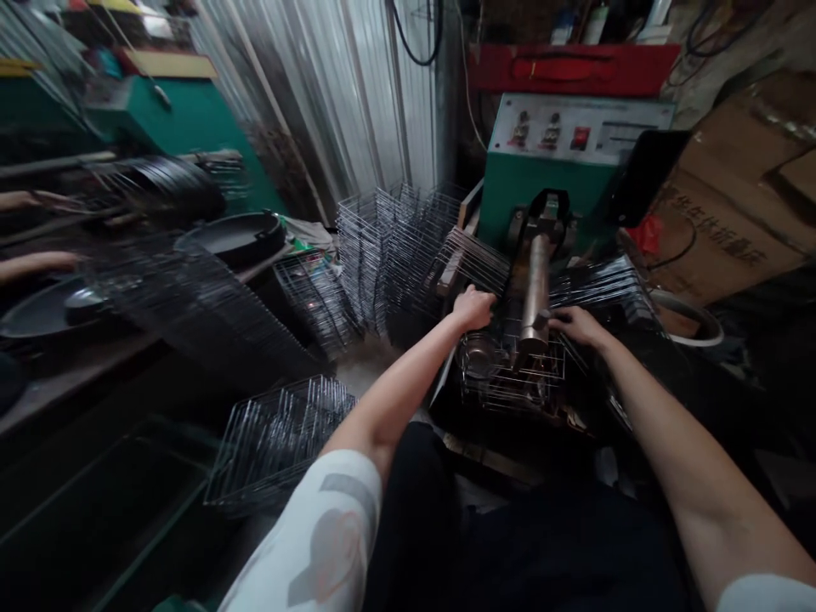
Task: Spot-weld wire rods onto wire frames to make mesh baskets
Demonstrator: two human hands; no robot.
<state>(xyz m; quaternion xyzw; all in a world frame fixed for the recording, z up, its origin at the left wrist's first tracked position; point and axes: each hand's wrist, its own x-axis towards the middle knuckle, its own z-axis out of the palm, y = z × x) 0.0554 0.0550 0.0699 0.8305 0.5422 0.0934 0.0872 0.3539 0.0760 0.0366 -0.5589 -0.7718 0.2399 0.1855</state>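
Observation:
Left of the machine's metal cylinder, my left hand is closed with its fingers curled; what they hold is hidden. On the other side of the cylinder, my right hand pinches near the right edge of a wire rack. This rack of thin shiny metal wires lies under the cylinder's lower end, between and below both hands. A round metal post shows through its left side. Just beyond my left hand is a row of thin metal wires.
A green machine with a switch panel stands ahead. Stacked wire racks are to its left, another pile lower left. More wire parts and a cardboard box lie right. Another person's hand is far left.

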